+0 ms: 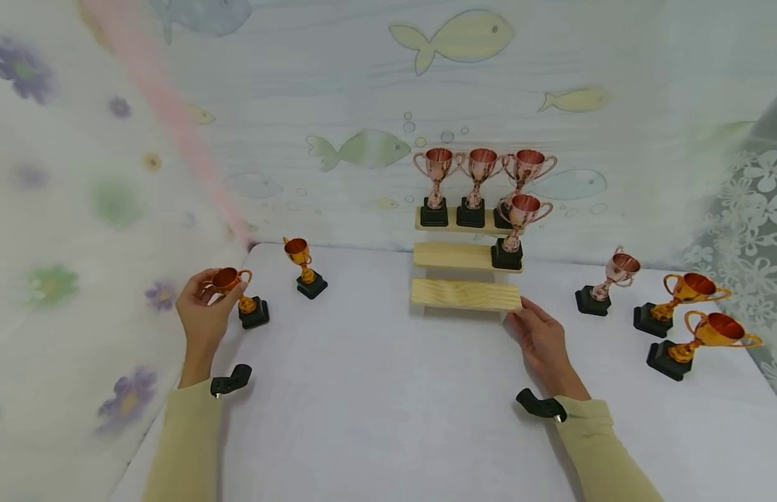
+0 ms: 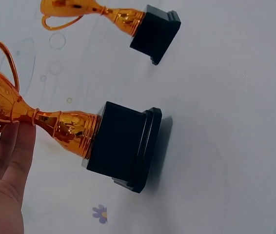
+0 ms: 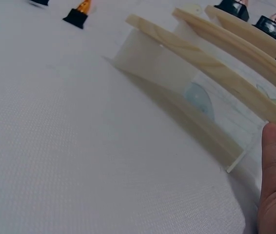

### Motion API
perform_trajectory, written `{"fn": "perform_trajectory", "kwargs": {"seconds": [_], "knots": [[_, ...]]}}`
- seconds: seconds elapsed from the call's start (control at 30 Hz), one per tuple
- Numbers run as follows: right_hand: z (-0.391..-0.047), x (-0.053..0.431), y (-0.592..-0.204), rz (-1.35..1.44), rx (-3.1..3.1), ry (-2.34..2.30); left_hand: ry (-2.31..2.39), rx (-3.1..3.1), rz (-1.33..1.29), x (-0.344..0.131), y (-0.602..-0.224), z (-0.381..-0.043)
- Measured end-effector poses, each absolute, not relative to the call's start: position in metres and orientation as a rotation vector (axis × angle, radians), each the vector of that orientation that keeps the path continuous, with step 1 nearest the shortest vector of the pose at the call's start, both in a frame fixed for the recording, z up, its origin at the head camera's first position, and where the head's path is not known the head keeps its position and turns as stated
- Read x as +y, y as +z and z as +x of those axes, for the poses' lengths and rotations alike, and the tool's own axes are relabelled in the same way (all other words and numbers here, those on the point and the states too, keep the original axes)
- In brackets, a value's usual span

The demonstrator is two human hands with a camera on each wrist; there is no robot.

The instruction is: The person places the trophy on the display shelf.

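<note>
Above a white table (image 1: 375, 411), left hand (image 1: 202, 307) grips gold trophy (image 2: 74, 131), right hand (image 1: 543, 343) holds shelf (image 1: 466, 295)

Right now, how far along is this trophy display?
Apparently done: three copper-coloured trophies on the top shelf, one on the middle shelf. In hand: the left hand holds a gold trophy; the right hand grips the bare bottom shelf. Probably remaining: that one, three more gold trophies and one copper-coloured trophy on the table.

White surface (image 1: 375, 404) carries stepped wooden shelf (image 1: 466, 295), gold trophy (image 1: 308, 273) at left, rose-coloured trophy (image 1: 616, 273) and two gold trophies (image 1: 708, 335) at right. On shelf: three rose-coloured trophies (image 1: 481, 167) along top step (image 1: 452, 219), fourth trophy (image 1: 520, 216) at right end of middle step (image 1: 452, 256).
</note>
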State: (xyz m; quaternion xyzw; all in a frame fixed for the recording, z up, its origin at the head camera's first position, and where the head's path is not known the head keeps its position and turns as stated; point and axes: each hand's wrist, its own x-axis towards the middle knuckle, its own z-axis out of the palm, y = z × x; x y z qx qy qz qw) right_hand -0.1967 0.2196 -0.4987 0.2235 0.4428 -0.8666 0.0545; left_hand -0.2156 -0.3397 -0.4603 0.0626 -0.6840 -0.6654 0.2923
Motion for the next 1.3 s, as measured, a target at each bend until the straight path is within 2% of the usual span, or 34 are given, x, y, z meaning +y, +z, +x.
{"fn": "perform_trajectory", "kwargs": {"seconds": [0.57,0.93,1.3], "knots": [[-0.196,0.221,-0.499,0.632,1.304,-2.658,-1.614,-2.08,0.063,-0.283,-0.457,-0.194],[-0.196,0.223,-0.5,0.618,1.311,-2.656,-1.682,-2.121,-0.33,-0.221,-0.459,-0.191],[-0.195,0.221,-0.503,0.618,1.317,-2.669,-1.783,-2.219,-0.417,-0.161,-0.457,-0.188]]}}
